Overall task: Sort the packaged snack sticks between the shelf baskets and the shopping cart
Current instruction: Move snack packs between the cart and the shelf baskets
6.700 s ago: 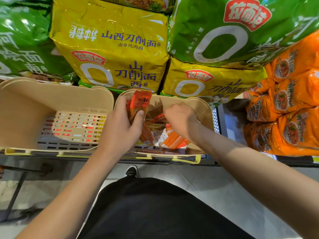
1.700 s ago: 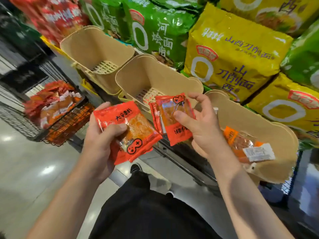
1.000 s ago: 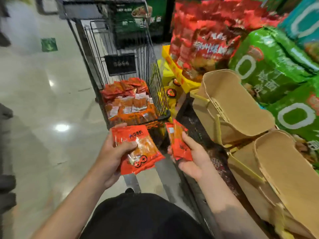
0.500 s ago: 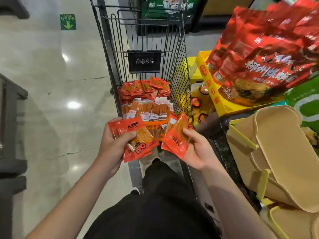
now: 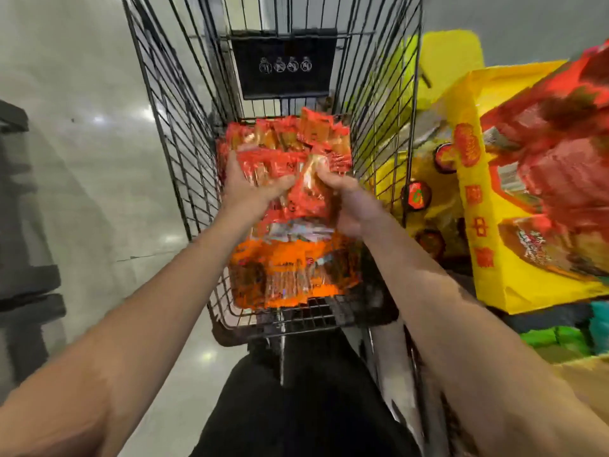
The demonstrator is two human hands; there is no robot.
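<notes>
Since a moment ago I have pushed both hands forward, out over the shopping cart, and the packets I held before me now sit above the pile inside it. My left hand curls its fingers round a red snack packet, whose long axis seems to run from 9 to 3 o'clock, though blur hides its print. My right hand pinches a second red packet that hangs with its long axis from 12 to 6 o'clock, touching the first. Below them the heap of snack sticks fills the cart floor: red packs toward 12 o'clock, orange ones toward 6 o'clock, their sticks lying roughly 12 to 6. At 3 o'clock, beside the cart, stands a yellow display box with large red bags.
</notes>
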